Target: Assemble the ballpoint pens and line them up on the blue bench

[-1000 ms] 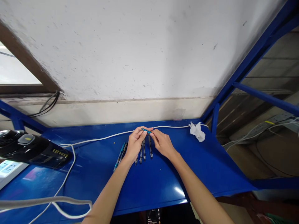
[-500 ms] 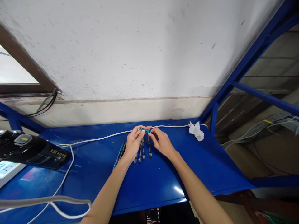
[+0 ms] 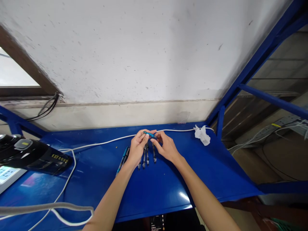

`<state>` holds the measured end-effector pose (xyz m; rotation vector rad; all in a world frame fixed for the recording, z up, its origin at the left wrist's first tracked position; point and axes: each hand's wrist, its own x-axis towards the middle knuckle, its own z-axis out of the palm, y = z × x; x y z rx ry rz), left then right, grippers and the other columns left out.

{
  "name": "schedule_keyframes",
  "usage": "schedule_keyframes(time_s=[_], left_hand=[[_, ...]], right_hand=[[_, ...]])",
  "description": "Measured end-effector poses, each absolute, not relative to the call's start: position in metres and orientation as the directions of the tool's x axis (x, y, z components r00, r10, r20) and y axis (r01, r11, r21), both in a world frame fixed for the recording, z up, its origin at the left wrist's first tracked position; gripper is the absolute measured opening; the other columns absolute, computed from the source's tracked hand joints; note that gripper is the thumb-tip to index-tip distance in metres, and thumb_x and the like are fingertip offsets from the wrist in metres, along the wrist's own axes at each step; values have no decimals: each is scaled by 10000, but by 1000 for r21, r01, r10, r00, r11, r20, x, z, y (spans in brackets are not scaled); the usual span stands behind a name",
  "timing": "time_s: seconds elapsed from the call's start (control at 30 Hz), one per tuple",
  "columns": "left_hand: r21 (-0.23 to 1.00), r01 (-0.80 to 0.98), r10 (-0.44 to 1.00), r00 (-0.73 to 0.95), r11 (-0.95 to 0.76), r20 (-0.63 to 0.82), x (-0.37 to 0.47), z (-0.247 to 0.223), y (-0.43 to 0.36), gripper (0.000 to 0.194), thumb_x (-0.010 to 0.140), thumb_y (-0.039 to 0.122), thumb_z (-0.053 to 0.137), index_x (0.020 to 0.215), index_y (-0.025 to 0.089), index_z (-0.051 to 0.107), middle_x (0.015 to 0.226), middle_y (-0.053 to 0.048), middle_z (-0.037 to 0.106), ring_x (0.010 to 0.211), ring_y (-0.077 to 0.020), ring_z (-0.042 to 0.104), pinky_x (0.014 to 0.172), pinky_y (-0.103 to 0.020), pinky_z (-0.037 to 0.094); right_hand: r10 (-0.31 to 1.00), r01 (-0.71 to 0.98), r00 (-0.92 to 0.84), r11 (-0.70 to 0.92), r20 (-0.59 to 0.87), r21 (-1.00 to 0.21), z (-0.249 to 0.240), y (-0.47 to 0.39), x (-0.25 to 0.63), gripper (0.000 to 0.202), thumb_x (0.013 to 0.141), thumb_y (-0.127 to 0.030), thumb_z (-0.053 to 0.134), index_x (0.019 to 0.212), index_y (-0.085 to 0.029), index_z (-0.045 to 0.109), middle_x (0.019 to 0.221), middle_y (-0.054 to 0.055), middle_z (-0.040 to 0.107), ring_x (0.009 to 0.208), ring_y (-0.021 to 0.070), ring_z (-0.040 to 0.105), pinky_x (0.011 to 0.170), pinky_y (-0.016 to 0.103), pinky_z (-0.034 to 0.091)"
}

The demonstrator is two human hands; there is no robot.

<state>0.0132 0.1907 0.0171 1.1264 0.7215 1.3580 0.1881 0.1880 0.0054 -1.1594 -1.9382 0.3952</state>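
Observation:
A teal-blue pen [image 3: 149, 134] is held above the table, slanting down to the right. My left hand [image 3: 139, 144] pinches it between thumb and fingers. At the pen's dark right end, my right hand [image 3: 166, 146] has its fingers closed around the tip, with the thumb a little lower. Below my hands lie several dark pens with clear ends, among them one pen [image 3: 154, 154] near my right hand and another pen [image 3: 147, 157] further left. Beside my left wrist rest a teal pen [image 3: 122, 160] and a black pen [image 3: 126, 155], partly hidden by the forearm.
The blue table [image 3: 154, 192] meets a stained wall [image 3: 134, 64]. A white cable [image 3: 106, 141] runs along the back to a crumpled tissue [image 3: 202, 135]. At left lie a black bottle [image 3: 36, 155] and a white power strip [image 3: 9, 176]. A lit phone [image 3: 157, 223] shows below the front edge.
My right thumb has shifted slightly down and left, and its fingers have moved a little at the pen's right end. My left hand and the pens on the table stay put.

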Motion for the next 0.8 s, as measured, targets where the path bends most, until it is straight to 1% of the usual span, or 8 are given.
schedule_keyframes(time_s=[0.07,0.17,0.23,0.33,0.43,0.5,0.63,0.8], left_hand=[[917,-373,969,142,-139,204,13,17,191,266,949,457,779,1103,255,700,1301,-122,792,1307,-322,685,1200,-497,436],[919,-366,965,148,-150,216,13,17,191,254,962,445,766,1114,254,694,1301,-121,793,1315,-321,678,1217,-513,416],[919,-364,964,150,-152,218,13,18,190,255,965,446,761,1117,253,696,1310,-123,788,1320,-324,674,1214,-517,421],[919,-369,968,145,-138,204,13,19,189,268,952,461,775,1101,251,703,1319,-125,784,1312,-325,681,1196,-500,440],[919,-369,970,139,-135,199,13,20,189,280,953,468,774,1107,245,706,1316,-131,784,1308,-323,684,1184,-492,448],[920,-367,970,136,-139,201,12,19,190,278,959,468,766,1111,243,708,1315,-133,784,1310,-325,682,1176,-494,456],[918,-370,971,127,-143,202,12,17,191,255,966,454,760,1103,245,711,1305,-128,789,1289,-322,696,1174,-489,461],[916,-373,972,116,-148,204,12,15,191,232,976,438,750,1098,250,690,1275,-121,803,1265,-321,708,1158,-498,467]], right_hand=[[838,580,-236,528,492,-620,5,188,188,180,1115,-398,521,1165,-257,621,997,40,750,837,216,712,745,309,518],[818,598,-280,558,502,-575,5,189,189,252,1151,-347,410,1170,-262,646,1083,66,755,924,225,721,775,316,511],[825,599,-271,547,495,-584,5,189,189,227,1141,-372,445,1202,-262,634,1089,66,757,926,232,724,762,316,515],[840,586,-237,525,488,-617,4,188,188,192,1108,-405,534,1197,-258,619,993,40,756,839,226,720,732,311,518],[820,580,-269,556,504,-595,5,188,188,223,1139,-349,449,1191,-265,650,1065,57,767,908,225,733,777,315,524],[819,585,-282,560,500,-587,5,188,187,236,1141,-350,446,1235,-274,649,1125,67,770,965,234,739,797,320,529],[839,594,-244,525,486,-609,4,189,187,185,1103,-390,547,1209,-264,630,996,40,770,836,230,731,735,311,520],[827,556,-285,554,484,-620,6,189,188,238,1134,-364,470,1203,-276,680,1068,47,778,888,223,732,781,310,513]])
